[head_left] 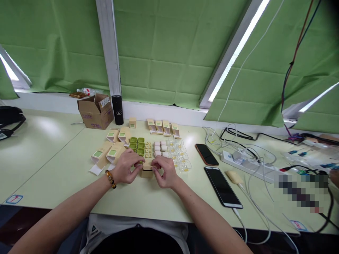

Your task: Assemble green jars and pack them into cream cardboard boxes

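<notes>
A small kraft-cardboard box [147,173] stands on the table in front of me, its top flap lifted between my hands. My left hand [127,166], with a beaded bracelet at the wrist, pinches the left side of the flap. On the right side, my right hand [166,172] grips the flap between thumb and fingers. Just beyond are rows of green square cups [141,145], small yellow pieces [148,150], pale pink rounded pieces [157,148] and clear plastic cups [182,156]. Several open cardboard boxes [112,152] lie to the left of my left hand.
More open boxes [166,127] and one closed little box [132,122] sit behind the rows. A brown carton [96,114] and black tumbler [117,110] stand at the back left. Two phones [222,187], a power strip [249,167] and tangled cables occupy the right.
</notes>
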The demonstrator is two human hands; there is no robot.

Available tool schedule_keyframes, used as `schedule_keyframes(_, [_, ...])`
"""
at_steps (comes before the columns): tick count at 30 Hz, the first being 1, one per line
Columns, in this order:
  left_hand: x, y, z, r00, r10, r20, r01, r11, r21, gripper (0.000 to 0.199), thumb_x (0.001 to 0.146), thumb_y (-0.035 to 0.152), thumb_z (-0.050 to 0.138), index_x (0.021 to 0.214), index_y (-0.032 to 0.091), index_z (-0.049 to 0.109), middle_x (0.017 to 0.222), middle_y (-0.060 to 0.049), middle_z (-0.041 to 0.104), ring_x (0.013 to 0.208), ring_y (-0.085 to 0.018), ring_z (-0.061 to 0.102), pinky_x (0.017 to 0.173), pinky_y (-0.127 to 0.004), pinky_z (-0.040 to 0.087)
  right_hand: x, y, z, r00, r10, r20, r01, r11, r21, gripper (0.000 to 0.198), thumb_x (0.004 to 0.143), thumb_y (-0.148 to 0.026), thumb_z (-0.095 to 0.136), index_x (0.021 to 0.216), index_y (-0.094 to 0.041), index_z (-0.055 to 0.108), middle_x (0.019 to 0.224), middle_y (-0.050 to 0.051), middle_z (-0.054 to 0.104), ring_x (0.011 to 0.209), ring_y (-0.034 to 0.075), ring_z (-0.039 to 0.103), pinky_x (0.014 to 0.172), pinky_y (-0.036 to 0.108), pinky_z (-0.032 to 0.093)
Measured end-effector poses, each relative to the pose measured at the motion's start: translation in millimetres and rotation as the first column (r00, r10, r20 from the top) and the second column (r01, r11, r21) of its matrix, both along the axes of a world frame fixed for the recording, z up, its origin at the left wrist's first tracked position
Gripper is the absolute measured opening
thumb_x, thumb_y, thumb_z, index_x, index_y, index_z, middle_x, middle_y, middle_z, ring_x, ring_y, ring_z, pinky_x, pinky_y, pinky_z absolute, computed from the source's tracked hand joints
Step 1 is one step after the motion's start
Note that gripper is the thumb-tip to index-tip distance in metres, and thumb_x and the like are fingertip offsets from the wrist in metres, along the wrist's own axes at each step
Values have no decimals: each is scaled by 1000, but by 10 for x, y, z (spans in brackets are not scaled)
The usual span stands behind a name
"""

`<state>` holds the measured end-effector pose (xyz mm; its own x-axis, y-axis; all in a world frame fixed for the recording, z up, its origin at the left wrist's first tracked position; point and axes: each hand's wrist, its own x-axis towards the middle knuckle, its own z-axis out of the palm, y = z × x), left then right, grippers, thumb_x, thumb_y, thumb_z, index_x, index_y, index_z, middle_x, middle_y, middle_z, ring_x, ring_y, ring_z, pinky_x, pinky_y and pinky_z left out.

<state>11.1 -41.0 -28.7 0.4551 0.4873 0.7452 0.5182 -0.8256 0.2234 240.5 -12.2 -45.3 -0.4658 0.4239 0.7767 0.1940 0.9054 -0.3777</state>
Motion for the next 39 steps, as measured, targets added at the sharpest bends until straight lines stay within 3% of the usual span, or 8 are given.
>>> schedule_keyframes(16, [-29, 31, -102, 993, -13, -119, 21, 997, 68, 9, 90, 14, 58, 92, 23, 60, 65, 3, 65, 56, -15, 55, 65, -37, 35, -18, 31, -42, 999, -7, 31, 3, 990, 143, 8, 82, -15, 58, 85, -22, 58, 67, -1, 57, 58, 16, 49, 55, 30, 34])
schedule_keyframes(23, [-42, 29, -116, 990, -39, -139, 44, 999, 32, 8, 90, 17, 58, 88, 23, 62, 63, 1, 65, 56, -17, 57, 64, -37, 37, 13, 23, -50, 993, -39, 114, 25, 992, 121, 9, 85, -20, 57, 78, -24, 60, 59, -1, 56, 52, 16, 48, 54, 32, 32])
schedule_keyframes(30, [-29, 19, -96, 988, -74, -137, 76, 997, 10, 11, 91, 18, 58, 84, 23, 64, 61, 0, 66, 54, -17, 58, 63, -37, 36, 23, 31, -53, 994, 69, 79, -76, 993, 91, 13, 84, -19, 58, 72, -24, 58, 51, -4, 51, 45, 14, 42, 50, 31, 28])
schedule_keyframes(35, [-21, 17, -101, 988, -94, -123, 94, 996, -9, 12, 91, 17, 57, 83, 23, 64, 60, 1, 65, 53, -16, 58, 63, -38, 37, 30, 28, -37, 987, 75, 140, -80, 997, 25, 18, 83, -22, 57, 66, -24, 53, 50, -4, 48, 46, 13, 39, 50, 31, 26])
schedule_keyframes(39, [-20, 25, -114, 992, -24, -122, 23, 1000, -9, 12, 92, 18, 56, 85, 23, 65, 60, 1, 66, 52, -16, 57, 61, -36, 38, 89, 42, 24, 979, 61, 194, -64, 998, 9, 7, 82, -24, 59, 76, -23, 58, 54, -5, 48, 48, 13, 40, 53, 29, 28])
